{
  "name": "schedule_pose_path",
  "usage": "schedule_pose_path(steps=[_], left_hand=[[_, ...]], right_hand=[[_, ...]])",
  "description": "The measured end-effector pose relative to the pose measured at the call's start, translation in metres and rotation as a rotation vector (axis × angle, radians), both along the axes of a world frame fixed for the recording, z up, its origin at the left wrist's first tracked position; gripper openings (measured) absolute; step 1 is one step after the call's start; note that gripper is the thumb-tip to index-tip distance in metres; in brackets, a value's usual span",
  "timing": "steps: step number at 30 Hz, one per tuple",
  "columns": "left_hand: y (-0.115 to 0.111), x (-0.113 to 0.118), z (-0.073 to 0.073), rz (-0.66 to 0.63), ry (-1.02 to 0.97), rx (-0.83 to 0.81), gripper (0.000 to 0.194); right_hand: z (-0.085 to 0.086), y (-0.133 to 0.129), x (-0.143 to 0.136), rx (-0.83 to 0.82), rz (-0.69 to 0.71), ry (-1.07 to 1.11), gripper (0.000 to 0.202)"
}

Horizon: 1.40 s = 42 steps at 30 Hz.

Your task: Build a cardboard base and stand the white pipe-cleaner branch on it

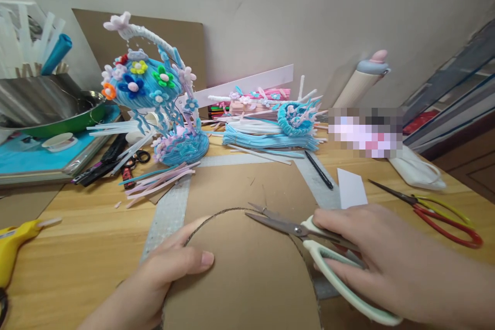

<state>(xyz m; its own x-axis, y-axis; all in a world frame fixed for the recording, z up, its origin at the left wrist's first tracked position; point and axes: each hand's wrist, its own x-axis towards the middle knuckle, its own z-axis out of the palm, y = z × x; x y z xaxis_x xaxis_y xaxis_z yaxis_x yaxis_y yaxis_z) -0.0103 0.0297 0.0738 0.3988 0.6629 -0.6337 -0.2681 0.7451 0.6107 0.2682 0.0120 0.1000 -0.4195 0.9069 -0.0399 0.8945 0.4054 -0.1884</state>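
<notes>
A piece of brown cardboard point(247, 273) with a rounded top edge is held up in front of me. My left hand point(178, 265) grips its left side, thumb on the near face and fingers behind. In my right hand point(367, 252) are scissors point(297, 229) with pale green handles. Their blades are parted and lie at the curved top edge of the cardboard, pointing left. Behind it, a flat cardboard sheet point(240, 180) rests on a grey cutting mat point(166, 221).
A blue pipe-cleaner lantern with flowers point(145, 82) stands back left, near bundled blue pipe cleaners point(270, 139). Red-and-yellow-handled scissors point(436, 216), a black pen point(319, 170) and a white paper piece point(351, 188) lie right. A yellow glue gun point(17, 247) is at far left.
</notes>
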Motion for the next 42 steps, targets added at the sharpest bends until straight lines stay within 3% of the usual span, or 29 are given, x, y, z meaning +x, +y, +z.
schedule_pose_path(steps=[4,15,30,39,42], left_hand=[[0.000,-0.002,0.000,-0.001,-0.013,0.000,0.062],[0.001,-0.005,-0.003,-0.026,-0.047,0.021,0.071],[0.000,-0.010,-0.005,0.016,0.005,-0.039,0.058],[-0.002,-0.005,0.001,-0.092,-0.127,0.032,0.058],[0.004,-0.002,-0.001,-0.041,-0.083,0.066,0.058]], right_hand=[[0.000,0.006,-0.003,-0.216,0.008,0.016,0.014],[0.000,0.010,-0.002,-0.190,0.003,-0.047,0.015],[0.008,0.010,0.000,-0.225,0.081,-0.059,0.014],[-0.001,0.004,0.005,-0.178,0.081,-0.050,0.013],[-0.010,0.002,0.007,-0.152,0.031,-0.039,0.014]])
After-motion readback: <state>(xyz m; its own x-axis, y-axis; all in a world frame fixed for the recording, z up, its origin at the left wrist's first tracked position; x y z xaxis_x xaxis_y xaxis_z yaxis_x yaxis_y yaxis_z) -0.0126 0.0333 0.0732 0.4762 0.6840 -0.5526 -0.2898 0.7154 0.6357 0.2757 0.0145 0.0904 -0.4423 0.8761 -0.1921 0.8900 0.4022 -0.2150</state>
